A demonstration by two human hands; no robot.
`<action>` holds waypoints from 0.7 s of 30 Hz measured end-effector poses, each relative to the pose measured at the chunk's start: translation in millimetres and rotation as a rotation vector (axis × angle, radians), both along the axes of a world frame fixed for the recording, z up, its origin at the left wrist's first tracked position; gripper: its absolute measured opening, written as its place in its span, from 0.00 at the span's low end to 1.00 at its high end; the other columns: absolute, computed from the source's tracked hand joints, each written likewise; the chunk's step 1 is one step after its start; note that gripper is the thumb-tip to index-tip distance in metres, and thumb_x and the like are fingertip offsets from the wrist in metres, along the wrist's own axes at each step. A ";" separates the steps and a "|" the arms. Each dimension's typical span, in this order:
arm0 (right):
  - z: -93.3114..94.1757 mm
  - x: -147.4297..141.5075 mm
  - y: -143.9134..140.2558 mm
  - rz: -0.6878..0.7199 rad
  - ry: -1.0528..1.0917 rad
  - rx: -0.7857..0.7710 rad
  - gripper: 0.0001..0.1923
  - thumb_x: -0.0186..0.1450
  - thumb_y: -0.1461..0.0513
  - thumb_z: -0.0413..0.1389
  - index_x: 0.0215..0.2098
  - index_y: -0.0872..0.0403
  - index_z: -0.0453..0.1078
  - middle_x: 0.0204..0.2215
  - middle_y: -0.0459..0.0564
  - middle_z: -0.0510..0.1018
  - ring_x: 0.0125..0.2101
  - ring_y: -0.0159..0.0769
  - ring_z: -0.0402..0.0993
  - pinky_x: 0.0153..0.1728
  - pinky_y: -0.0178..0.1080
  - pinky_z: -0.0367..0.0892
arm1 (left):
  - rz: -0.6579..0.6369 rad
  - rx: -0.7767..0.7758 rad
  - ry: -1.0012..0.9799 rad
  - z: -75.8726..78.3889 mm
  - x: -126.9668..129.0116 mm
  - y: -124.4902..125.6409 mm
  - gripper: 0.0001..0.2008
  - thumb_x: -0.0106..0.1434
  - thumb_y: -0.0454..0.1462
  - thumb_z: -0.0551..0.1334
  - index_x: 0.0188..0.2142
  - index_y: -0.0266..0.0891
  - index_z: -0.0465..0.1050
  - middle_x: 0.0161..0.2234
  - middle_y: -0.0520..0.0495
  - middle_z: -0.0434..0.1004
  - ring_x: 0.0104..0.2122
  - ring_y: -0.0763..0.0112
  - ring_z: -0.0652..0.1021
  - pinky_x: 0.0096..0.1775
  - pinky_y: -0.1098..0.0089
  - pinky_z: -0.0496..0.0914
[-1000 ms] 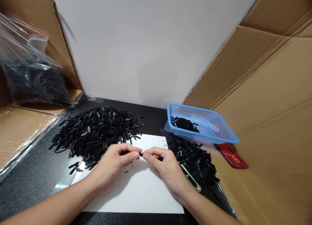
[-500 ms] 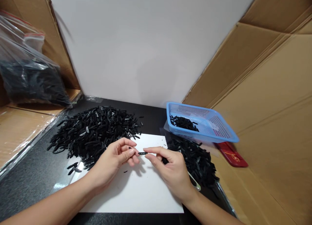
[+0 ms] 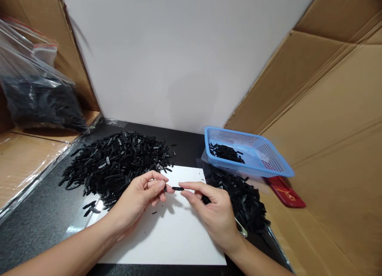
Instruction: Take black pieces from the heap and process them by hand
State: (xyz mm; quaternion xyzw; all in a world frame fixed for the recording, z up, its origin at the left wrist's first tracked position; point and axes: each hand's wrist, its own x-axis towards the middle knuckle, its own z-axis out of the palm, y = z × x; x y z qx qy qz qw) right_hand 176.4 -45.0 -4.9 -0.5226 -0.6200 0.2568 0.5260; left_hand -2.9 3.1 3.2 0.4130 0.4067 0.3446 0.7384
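Over the white sheet [image 3: 167, 240], my right hand [image 3: 216, 214] pinches a small, narrow black piece [image 3: 178, 188] with light dots between thumb and forefinger. More black pieces [image 3: 205, 199] show under its curled fingers. My left hand [image 3: 149, 190] is closed just to the left, a fingertip at the black piece's left end. Something small and dark shows at its thumb tip, too little to name. Left of the sheet lies a large pile of similar black pieces [image 3: 116, 160]; a second pile [image 3: 249, 204] lies beyond my right hand.
A blue perforated basket [image 3: 253, 170] with some black pieces stands at the back right, near a red object [image 3: 286, 192]. A clear bag [image 3: 41, 96] of dark pieces rests at left. Cardboard [image 3: 334, 120] and a white panel [image 3: 185, 61] wall the table. A pale green handle [image 3: 241, 228] shows beside my right wrist.
The black piece has turned slightly in my right fingers. The dark bit at my left thumb has shifted to the right. The whole view has moved a little.
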 end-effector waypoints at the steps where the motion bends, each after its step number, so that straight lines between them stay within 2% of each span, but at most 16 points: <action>1: -0.2 0.2 0.0 -0.003 0.007 0.001 0.06 0.61 0.63 0.62 0.34 0.54 0.82 0.19 0.45 0.80 0.17 0.29 0.65 0.20 0.33 0.61 | -0.004 0.006 0.005 0.6 0.0 0.1 0.12 0.55 0.44 0.71 0.33 0.38 0.74 0.29 0.50 0.79 0.24 0.77 0.68 0.27 0.76 0.59; 8: 1.5 0.9 -1.8 -0.017 0.061 -0.016 0.04 0.59 0.62 0.63 0.32 0.51 0.82 0.22 0.47 0.82 0.19 0.33 0.70 0.23 0.34 0.65 | 0.017 0.015 0.022 3.4 0.2 -1.2 0.14 0.53 0.44 0.72 0.28 0.37 0.74 0.23 0.54 0.73 0.23 0.78 0.66 0.26 0.77 0.58; 11: 2.0 1.2 -1.7 -0.009 0.088 -0.038 0.04 0.59 0.62 0.63 0.31 0.51 0.82 0.21 0.46 0.80 0.20 0.32 0.68 0.23 0.34 0.64 | 0.020 -0.012 0.005 2.8 -0.1 -1.3 0.14 0.52 0.44 0.73 0.28 0.37 0.75 0.23 0.53 0.73 0.23 0.78 0.66 0.25 0.77 0.58; 14: -1.1 0.9 0.9 0.022 0.222 -0.138 0.06 0.60 0.59 0.62 0.31 0.53 0.79 0.16 0.43 0.71 0.18 0.29 0.61 0.20 0.33 0.58 | 0.014 -0.021 -0.020 2.5 0.0 -0.7 0.14 0.50 0.43 0.74 0.30 0.37 0.76 0.25 0.52 0.76 0.24 0.78 0.68 0.25 0.78 0.58; 17: -6.5 -0.6 4.3 0.090 0.505 -0.305 0.11 0.62 0.54 0.60 0.32 0.54 0.73 0.13 0.36 0.57 0.14 0.25 0.47 0.15 0.31 0.45 | 0.016 -0.021 -0.014 2.8 0.2 -0.6 0.13 0.49 0.41 0.74 0.31 0.37 0.77 0.25 0.52 0.77 0.24 0.78 0.69 0.26 0.78 0.59; 19: -9.4 -1.5 5.6 0.114 0.590 -0.362 0.13 0.61 0.53 0.61 0.33 0.55 0.72 0.14 0.34 0.54 0.14 0.23 0.42 0.15 0.31 0.40 | 0.012 -0.003 0.003 3.3 0.2 -1.2 0.12 0.50 0.40 0.74 0.31 0.37 0.76 0.25 0.53 0.77 0.24 0.78 0.68 0.27 0.77 0.59; 21: -10.7 -1.5 5.8 0.097 0.558 -0.359 0.14 0.60 0.53 0.63 0.34 0.55 0.74 0.15 0.36 0.57 0.15 0.23 0.42 0.15 0.31 0.40 | -0.001 0.024 0.020 4.0 0.3 -2.3 0.10 0.54 0.40 0.72 0.30 0.38 0.75 0.25 0.53 0.77 0.23 0.79 0.66 0.27 0.77 0.58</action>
